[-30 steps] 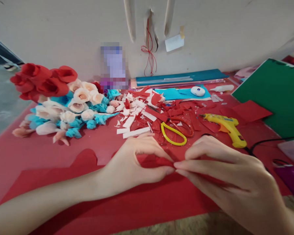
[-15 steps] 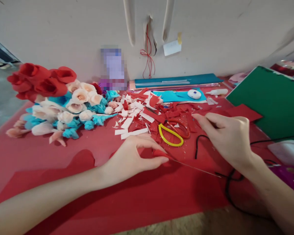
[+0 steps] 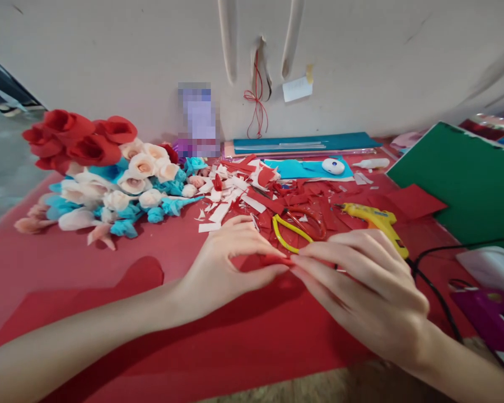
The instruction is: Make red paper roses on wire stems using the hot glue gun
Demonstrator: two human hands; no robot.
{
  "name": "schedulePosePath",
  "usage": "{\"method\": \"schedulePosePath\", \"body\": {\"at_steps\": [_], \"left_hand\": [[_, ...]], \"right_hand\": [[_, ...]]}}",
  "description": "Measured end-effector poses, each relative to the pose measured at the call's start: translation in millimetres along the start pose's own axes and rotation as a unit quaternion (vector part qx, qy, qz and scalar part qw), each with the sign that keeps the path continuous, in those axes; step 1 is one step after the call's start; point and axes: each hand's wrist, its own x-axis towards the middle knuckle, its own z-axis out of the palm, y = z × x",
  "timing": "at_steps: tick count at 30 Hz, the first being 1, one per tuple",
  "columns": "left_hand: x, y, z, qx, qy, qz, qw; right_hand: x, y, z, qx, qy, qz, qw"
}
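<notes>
Between the thumb and fingers of my left hand (image 3: 229, 260) is a small piece of red paper (image 3: 277, 260), held just above the table. My right hand (image 3: 369, 285) closes its fingertips on the right end of the same piece. The wire seen earlier at that end is mostly covered by my right hand. Just beyond the right hand lies a yellow glue gun (image 3: 376, 218), its black cord running off to the right. Scissors with a yellow-and-red handle (image 3: 283, 239) rest among paper scraps (image 3: 235, 187) past my fingers. Under both hands spreads a large red sheet (image 3: 218, 347).
Red, cream and blue paper flowers (image 3: 109, 173) are heaped at left. A green board (image 3: 457, 179) leans at right, near a purple object (image 3: 483, 313). Toward the wall are blue paper (image 3: 294, 168), a white mouse-shaped object (image 3: 333, 166) and a glue bottle (image 3: 373, 163).
My right hand has come left and down from beside the scraps to the red paper in my left hand. The glue gun now shows where that hand was.
</notes>
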Motion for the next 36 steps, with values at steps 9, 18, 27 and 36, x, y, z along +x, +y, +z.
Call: {"method": "schedulePosePath", "body": {"at_steps": [9, 18, 27, 36], "left_hand": [[-2, 7, -0.7, -0.054, -0.008, -0.055, 0.997], [-2, 6, -3.1, -0.072, 0.016, -0.098, 0.992], [-2, 7, -9.8, 0.104, 0.015, 0.062, 0.993], [-6, 7, -10.2, 0.180, -0.021, 0.145, 0.973]], "right_hand": [[-8, -3, -3, -0.082, -0.029, -0.074, 0.993], [1, 19, -5, -0.192, 0.006, 0.020, 0.981], [3, 50, -6, -0.136, -0.037, 0.180, 0.974], [7, 12, -5, 0.256, -0.201, 0.151, 0.934]]}}
